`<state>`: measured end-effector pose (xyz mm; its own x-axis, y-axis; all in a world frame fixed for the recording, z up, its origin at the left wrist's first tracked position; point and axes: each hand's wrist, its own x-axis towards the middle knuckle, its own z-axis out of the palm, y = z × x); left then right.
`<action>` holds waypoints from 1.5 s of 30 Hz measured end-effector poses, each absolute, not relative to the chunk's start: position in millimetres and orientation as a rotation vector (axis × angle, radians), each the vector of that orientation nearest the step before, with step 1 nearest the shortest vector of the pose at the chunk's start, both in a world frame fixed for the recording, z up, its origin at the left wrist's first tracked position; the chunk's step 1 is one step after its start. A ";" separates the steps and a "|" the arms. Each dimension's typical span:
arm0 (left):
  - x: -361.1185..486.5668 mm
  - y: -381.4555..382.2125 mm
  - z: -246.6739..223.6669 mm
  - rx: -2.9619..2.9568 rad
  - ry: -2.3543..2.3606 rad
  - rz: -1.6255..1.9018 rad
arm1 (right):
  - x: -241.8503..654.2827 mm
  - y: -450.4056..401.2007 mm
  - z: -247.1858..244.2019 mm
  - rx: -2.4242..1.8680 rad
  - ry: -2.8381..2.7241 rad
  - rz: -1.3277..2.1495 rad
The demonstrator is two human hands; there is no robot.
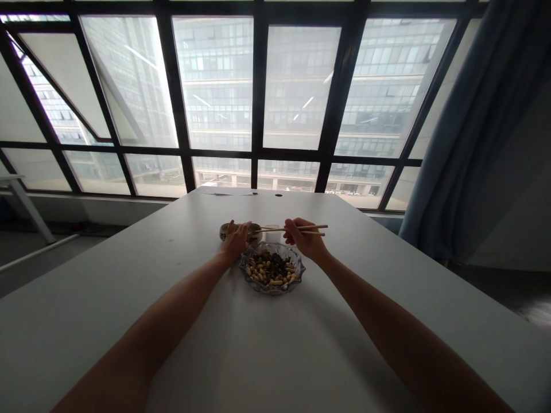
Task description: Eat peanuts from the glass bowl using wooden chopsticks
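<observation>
My right hand [303,238] is closed round a pair of wooden chopsticks [313,229]. Their thin tips point left, into or just over the right one of two small bowls [255,236]. At that bowl's left side is my left hand [235,240], its fingers apparently gripping the rim. The other small bowl [223,231], with dark lettering, is partly hidden behind this hand. Between and nearer than both hands stands a scalloped clear glass bowl [297,279] of peanuts [275,281] and dark brown pieces [275,263]. A small clear container [272,234] sits behind it.
Everything stands on a long white table [181,344]. Papers [228,191] and a small dark round spot [279,195] lie at its far end. Beyond are large windows [215,86]. A blue curtain [465,132] hangs at the right, and another table's leg [32,211] shows at the left.
</observation>
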<state>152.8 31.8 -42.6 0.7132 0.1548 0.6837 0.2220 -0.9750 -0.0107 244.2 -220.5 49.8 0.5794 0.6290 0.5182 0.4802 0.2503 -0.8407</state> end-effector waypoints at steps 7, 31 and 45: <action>155.0 27.7 -41.5 -2.832 -0.386 -1.176 | 241.0 -246.9 75.4 -1.399 -1.012 0.045; 58.6 -30.2 -30.9 -3.446 -0.507 -1.241 | 186.0 -301.4 25.9 -1.603 -1.200 0.055; 56.0 -42.5 -28.6 -3.386 -0.231 -1.212 | 174.1 -297.8 16.7 -1.468 -1.245 -0.043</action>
